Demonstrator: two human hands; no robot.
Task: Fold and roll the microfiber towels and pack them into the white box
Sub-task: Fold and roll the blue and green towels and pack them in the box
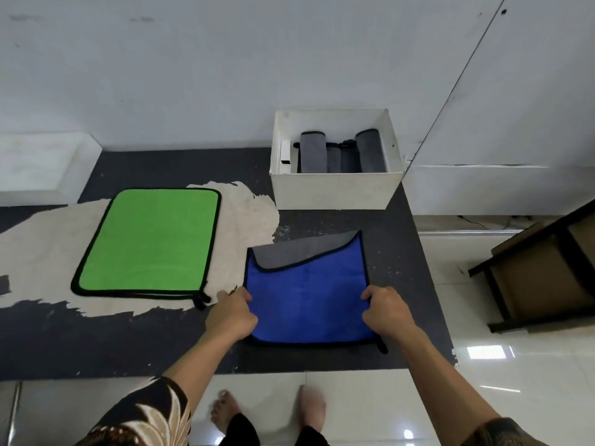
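Note:
A blue towel (306,294) with black trim and a grey underside lies folded on the dark worktop, its far layer showing grey at the top. My left hand (233,312) grips its left edge and my right hand (386,312) grips its right edge. A green towel (151,241) with black trim lies flat to the left. The white box (335,191) stands behind the blue towel and holds several rolled grey towels (341,152).
The dark worktop (128,342) has a large patch of peeled pale surface under the green towel. A white wall rises behind. A wooden stool or shelf (544,272) stands at the right on the tiled floor. My bare feet show below the counter edge.

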